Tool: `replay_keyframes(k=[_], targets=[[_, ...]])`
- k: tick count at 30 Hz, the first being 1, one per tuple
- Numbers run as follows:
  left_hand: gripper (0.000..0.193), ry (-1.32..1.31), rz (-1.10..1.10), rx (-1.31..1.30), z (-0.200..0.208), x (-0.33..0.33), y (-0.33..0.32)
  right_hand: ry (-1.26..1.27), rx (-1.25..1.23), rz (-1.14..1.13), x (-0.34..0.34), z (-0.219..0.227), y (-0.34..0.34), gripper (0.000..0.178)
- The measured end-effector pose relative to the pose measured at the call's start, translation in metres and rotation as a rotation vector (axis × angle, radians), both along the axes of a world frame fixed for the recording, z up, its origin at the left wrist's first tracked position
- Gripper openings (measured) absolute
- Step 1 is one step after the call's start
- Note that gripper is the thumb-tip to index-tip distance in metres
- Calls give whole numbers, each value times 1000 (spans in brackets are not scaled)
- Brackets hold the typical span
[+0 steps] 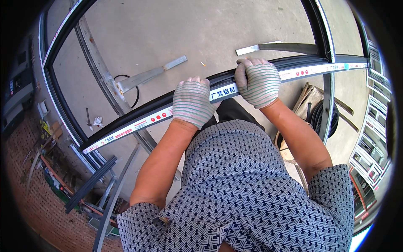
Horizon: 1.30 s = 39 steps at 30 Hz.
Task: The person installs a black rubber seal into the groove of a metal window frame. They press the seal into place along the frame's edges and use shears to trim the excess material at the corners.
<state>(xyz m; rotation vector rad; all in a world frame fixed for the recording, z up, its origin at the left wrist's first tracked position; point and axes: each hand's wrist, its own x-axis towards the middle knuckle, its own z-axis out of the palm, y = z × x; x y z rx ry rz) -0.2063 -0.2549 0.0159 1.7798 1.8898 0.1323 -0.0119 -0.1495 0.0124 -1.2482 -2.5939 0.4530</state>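
A large dark window frame (138, 112) of metal profile lies in front of me, its near bar wrapped in white printed protective film. My left hand (192, 102), in a striped knit glove, is closed over this near bar left of its middle. Just to the right, my right hand (259, 82) grips the same bar in a matching glove, the thumb lying along its near side. Most fingertips are hidden beyond the bar. A dark upright bar (321, 31) joins the near bar to the right of my right hand.
Under the frame stand grey metal supports (98, 69) with flat arms (147, 76). A coil of black cable (325, 119) lies by wooden boards at right. White window frames (369, 145) stack at far right. Loose dark profiles (90, 185) and a brick surface (29, 189) lie at left.
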Motion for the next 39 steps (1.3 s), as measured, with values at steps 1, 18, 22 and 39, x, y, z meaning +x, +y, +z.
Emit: replay_keyframes(k=[1, 18, 22, 39], targets=[[55, 7, -6, -5, 0, 1, 1, 1, 4, -1, 0, -1, -1, 20], [47, 48, -20, 116, -10, 17, 17, 134, 33, -144, 13, -12, 24, 24], [53, 34, -10, 80, -9, 16, 19, -36, 113, -200, 44, -12, 45, 28], [39, -64, 2, 142, -11, 31, 29, -62, 73, -88, 2, -5, 21, 26]])
